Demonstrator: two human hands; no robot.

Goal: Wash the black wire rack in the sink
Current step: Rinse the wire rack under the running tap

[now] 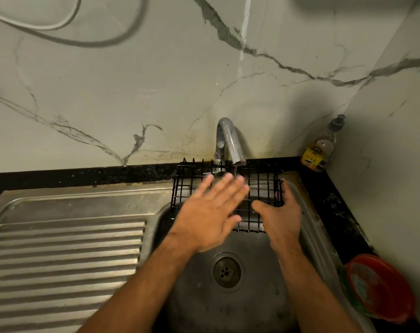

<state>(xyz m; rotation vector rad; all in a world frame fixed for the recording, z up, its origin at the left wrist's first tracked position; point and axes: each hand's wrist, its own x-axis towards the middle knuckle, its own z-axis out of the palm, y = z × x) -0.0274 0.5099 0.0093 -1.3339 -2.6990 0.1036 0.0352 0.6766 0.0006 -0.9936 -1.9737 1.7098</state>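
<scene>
Two hands on the job. Your right hand (279, 213) grips the black wire rack (261, 188) at its right edge, thumb lying over the top wires, fingers apparently curled round the side rim. Your left hand (211, 212) is flat and open, fingers straight and blurred, spread over the grid's middle; you cannot tell whether it touches the wires.

Rack sits tilted over the far part of the sink (204, 306), under the faucet (229, 143), its far rim against the dark counter edge. A thin stream of water seems to fall from the spout onto the wires.

Handling, as a judgement: thin coated steel grid, so light and stiff, no flex to speak of. Wet coating will likely be slick; hold the outer rim where wires double up, not a single cross wire. Upturned wire ends along the far edge could snag skin.

Materials: sink is dull scuffed stainless, round drain (227, 272) near you, ribbed drainboard (64, 255) at left. Wall is veined marble-look panel. Clear soap bottle (320, 147) with grey pump at far right; red bowl (381, 288) at near right on the speckled black counter.
</scene>
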